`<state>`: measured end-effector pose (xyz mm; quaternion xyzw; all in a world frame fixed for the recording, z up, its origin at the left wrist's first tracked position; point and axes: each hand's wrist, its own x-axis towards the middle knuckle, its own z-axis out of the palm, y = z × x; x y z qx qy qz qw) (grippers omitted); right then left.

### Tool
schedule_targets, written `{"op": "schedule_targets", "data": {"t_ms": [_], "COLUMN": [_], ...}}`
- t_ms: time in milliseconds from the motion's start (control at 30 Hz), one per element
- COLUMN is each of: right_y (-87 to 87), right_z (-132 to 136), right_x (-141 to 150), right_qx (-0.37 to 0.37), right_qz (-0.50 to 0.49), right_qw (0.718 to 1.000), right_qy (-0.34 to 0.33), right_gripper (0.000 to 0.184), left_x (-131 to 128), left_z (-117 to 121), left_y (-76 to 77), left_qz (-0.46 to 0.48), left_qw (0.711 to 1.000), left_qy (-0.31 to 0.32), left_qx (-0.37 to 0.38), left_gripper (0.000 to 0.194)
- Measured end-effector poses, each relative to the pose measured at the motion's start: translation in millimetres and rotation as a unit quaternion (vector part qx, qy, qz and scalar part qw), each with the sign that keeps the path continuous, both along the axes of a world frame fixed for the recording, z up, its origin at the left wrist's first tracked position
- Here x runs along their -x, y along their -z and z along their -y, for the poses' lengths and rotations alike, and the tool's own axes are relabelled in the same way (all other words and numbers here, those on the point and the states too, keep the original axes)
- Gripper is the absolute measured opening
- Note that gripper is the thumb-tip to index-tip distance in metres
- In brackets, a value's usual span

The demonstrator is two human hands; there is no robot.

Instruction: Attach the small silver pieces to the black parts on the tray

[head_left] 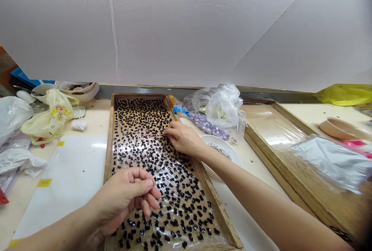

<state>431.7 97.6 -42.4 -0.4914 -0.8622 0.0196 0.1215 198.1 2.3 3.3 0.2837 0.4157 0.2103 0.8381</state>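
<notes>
A long wooden-framed tray (209, 187) lined with clear film lies in front of me, with many small shiny black bow-shaped pieces (157, 163) spread over it. My left hand (132, 194) hovers over the near left part of the tray, fingers curled and thumb against the index finger; what it may hold is too small to make out. Farther up, near the right rim, my right hand (184, 138) reaches down with thumb and fingertips pinched among the black pieces. Anything between those fingertips is hidden.
A white plate (236, 154) of tiny metallic bits stands right of the tray. Behind it lie a bag of purple pieces (207, 125) and crumpled clear plastic (223, 105). Another wooden tray (267, 158) is at right. A white sheet (69, 177) and yellow bag (54, 119) are left.
</notes>
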Motion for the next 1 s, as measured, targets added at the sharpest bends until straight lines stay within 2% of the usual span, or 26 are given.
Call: {"op": "schedule_targets", "data": {"t_ms": [1000], "right_y": [-4.4], "right_z": [-3.3], "right_x": [3.4], "right_qx": [0.037], "right_qz": [0.025], "right_qw": [0.998], "right_qy": [0.053], "right_gripper": [0.030], "left_x": [-0.8], "left_z": [-1.1], "left_y": [-3.0], "left_qz": [-0.004], "left_qw": [1.000], "left_qy": [-0.009], "left_qx": [0.005], "left_gripper": [0.020]}}
